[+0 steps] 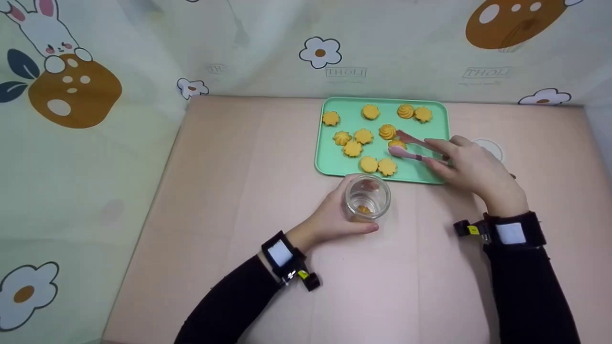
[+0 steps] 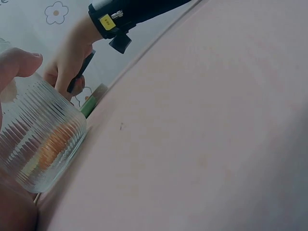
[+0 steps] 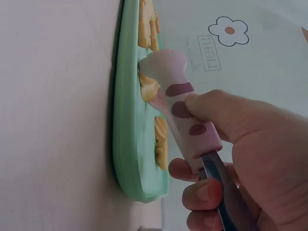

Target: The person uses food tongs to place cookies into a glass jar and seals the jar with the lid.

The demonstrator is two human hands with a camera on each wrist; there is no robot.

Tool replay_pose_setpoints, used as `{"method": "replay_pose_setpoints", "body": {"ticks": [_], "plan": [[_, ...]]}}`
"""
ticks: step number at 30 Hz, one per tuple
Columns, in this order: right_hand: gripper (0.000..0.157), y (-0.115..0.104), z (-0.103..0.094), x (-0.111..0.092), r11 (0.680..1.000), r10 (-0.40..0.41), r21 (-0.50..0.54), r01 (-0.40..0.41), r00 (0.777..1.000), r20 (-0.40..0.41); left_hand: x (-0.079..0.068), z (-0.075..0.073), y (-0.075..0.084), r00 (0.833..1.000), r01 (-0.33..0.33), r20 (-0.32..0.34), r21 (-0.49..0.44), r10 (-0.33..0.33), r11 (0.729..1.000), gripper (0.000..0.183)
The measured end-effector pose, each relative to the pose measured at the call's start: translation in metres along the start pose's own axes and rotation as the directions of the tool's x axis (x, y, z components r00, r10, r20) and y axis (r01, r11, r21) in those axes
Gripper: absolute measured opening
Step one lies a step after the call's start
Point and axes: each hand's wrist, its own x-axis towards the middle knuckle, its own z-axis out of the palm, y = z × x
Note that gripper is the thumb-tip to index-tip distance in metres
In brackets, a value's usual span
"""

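Note:
My left hand (image 1: pixel 334 215) grips a clear ribbed glass jar (image 2: pixel 45 120) near the tray's front edge. A cookie (image 2: pixel 55 147) lies at the bottom of the jar, which has no lid on. In my right hand (image 1: pixel 478 167) is a pair of pink tongs (image 3: pixel 180 103) with paw-shaped tips and a metal handle, thumb pressing on one arm. Its tips stand on either side of a cookie (image 1: pixel 397 144) on the green tray (image 1: pixel 425 167), largely covered by the near tip. Just behind that one sits a swirled cookie (image 1: pixel 387 132), close to the far tip.
Several more yellow cookies, some flower-shaped (image 1: pixel 353 148), are spread over the tray. Partly behind my right hand, a round whitish disc (image 1: pixel 492 147) rests on the pink tabletop (image 1: pixel 229 191). A patterned curtain (image 1: pixel 267 48) hangs along the table's back edge.

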Motion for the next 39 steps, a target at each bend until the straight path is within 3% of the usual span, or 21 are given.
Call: {"method": "replay_pose_setpoints", "body": {"ticks": [6, 10, 16, 28, 39], "plan": [[0.043, 0.006, -0.003, -0.001, 0.999, -0.044, -0.010, 0.044, 0.996, -0.082, 0.001, 0.000, 0.000, 1.000, 0.001, 0.000, 0.004, -0.001, 1.000, 0.095], [0.044, 0.007, -0.008, -0.003, 0.999, -0.033, -0.021, 0.030, 0.994, -0.105, 0.001, -0.001, 0.001, 1.000, 0.003, 0.000, 0.007, -0.003, 1.000, 0.095], [0.055, 0.001, -0.013, -0.007, 1.000, -0.003, -0.030, 0.001, 0.998, -0.061, 0.000, 0.000, 0.001, 1.000, 0.005, -0.008, -0.009, -0.005, 1.000, 0.095], [0.056, -0.011, -0.011, -0.005, 0.997, 0.071, -0.043, -0.067, 0.993, 0.099, 0.000, 0.000, 0.001, 1.000, 0.002, 0.003, -0.018, -0.002, 1.000, 0.094], [0.051, -0.015, -0.006, -0.002, 0.998, 0.019, -0.065, -0.014, 0.998, 0.062, 0.000, -0.001, 0.000, 1.000, -0.002, 0.008, -0.018, 0.002, 1.000, 0.094]]}}
